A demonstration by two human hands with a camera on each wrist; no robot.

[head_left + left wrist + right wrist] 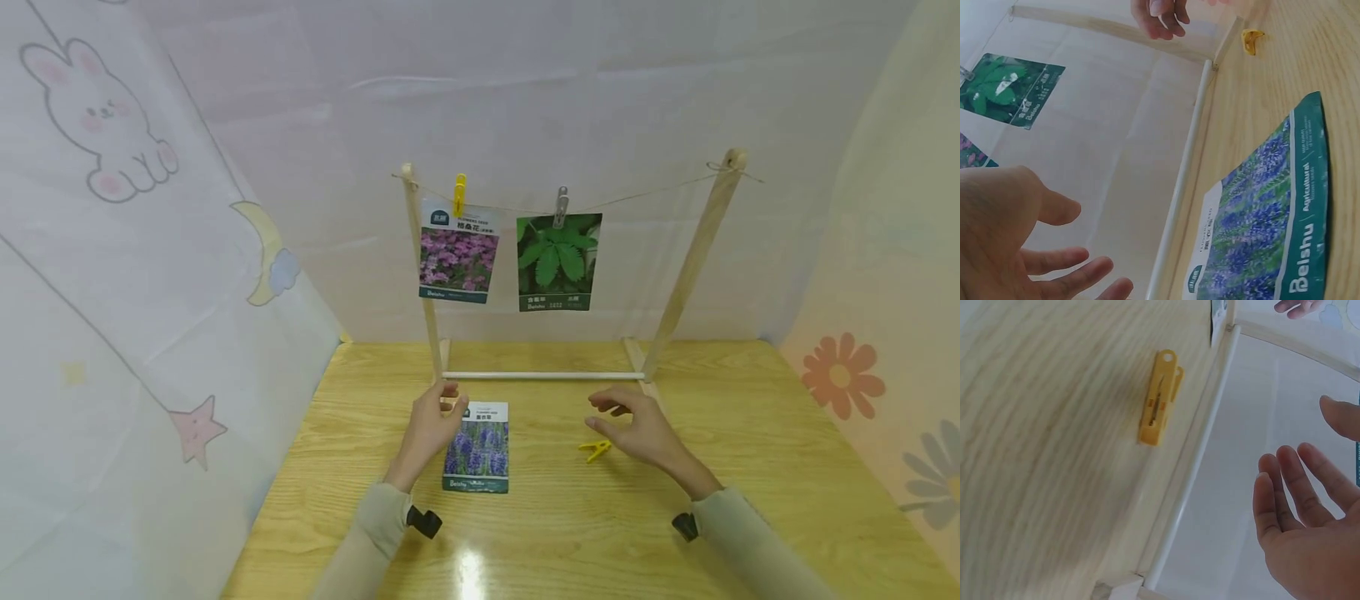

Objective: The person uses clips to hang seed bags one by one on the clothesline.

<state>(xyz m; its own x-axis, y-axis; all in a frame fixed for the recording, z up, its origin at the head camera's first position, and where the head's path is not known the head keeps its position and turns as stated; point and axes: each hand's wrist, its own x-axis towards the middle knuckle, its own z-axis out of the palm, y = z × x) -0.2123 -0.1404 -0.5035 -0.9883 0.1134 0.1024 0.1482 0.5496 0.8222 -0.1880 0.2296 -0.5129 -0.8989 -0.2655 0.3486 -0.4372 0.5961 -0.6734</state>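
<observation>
A seed packet with purple-blue flowers (480, 454) lies flat on the table, its upper left corner overlapped by my left hand (429, 427) in the head view. That hand holds nothing; its fingers are relaxed and spread in the left wrist view. A yellow clothespin (596, 451) lies on the table just left of and below my right hand (633, 427), whose loosely bent fingers are empty. On the string hang a pink-flower seed packet (457, 260), held by a yellow clothespin (460, 196), and a green-leaf seed packet (557, 265), held by a grey clothespin (561, 207).
A wooden frame has a left post (423, 275), a right post (693, 258) and a white bar (540, 376) low between them. The string (637, 197) is tied across the post tops. Printed cloth (262, 108) surrounds the wooden table (750, 467).
</observation>
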